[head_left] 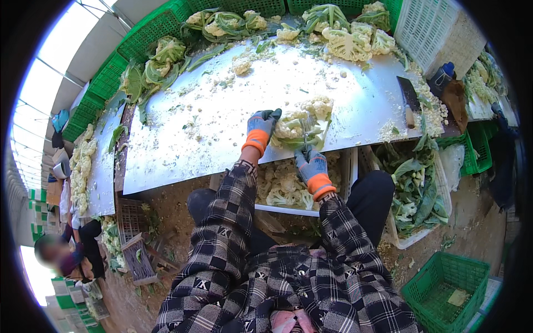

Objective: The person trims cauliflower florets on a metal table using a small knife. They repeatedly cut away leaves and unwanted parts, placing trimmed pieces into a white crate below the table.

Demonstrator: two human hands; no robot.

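A cauliflower head (291, 125) with some green stalk lies at the near edge of a white work board (187, 137). My left hand (263, 125), in a grey glove with an orange cuff, is against the cauliflower's left side. My right hand (311, 164), gloved the same way, grips a small metal blade (307, 127) that reaches up into the cauliflower from the board's edge; its handle is hidden in the glove. Below the hands stands a white crate (287, 210) with cut cauliflower florets (285, 187). A cleaver (408, 98) with a wooden handle lies on the board's right part.
Cauliflower heads (347, 41) and leaves line the board's far side, before green crates (145, 33). A crate of leaves (420, 195) stands right, a green crate (447, 287) lower right. Stool-like wooden object (139, 258) stands left; a co-worker (79, 254) is at far left.
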